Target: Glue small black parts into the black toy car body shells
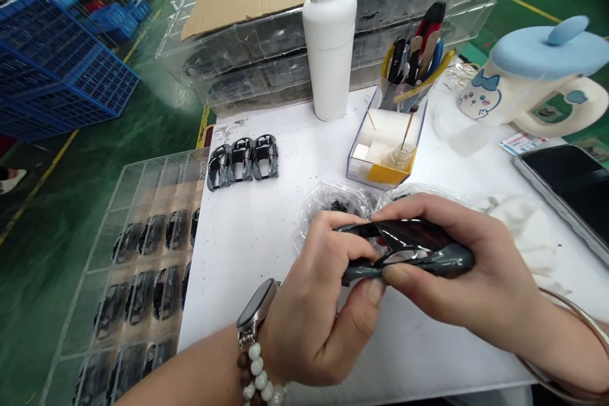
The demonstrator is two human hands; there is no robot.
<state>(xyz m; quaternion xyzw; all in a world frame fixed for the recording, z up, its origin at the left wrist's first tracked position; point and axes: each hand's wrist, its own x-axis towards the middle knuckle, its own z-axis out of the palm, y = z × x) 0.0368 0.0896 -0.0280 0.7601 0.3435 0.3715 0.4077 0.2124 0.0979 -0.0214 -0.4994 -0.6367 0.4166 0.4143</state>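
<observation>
A glossy dark toy car body shell (423, 244) is held between both hands over the white table. My left hand (328, 298) grips its left end, the thumb below and the fingers along the top and into an opening. On the other end, my right hand (480, 266) has its thumb on the near side and its fingers over the far side. Just behind the hands lies a clear plastic bag (328, 196) with small black parts in it. Three similar car shells (242, 160) stand side by side at the table's left. The shell's underside is hidden.
A clear compartment tray (124, 203) with several dark shells sits left of the table. Behind stand a white bottle (329, 44), a small box (380, 158) with swabs, and a tool holder (404, 92). A lidded mug (495, 89) and a phone (571, 184) are at right.
</observation>
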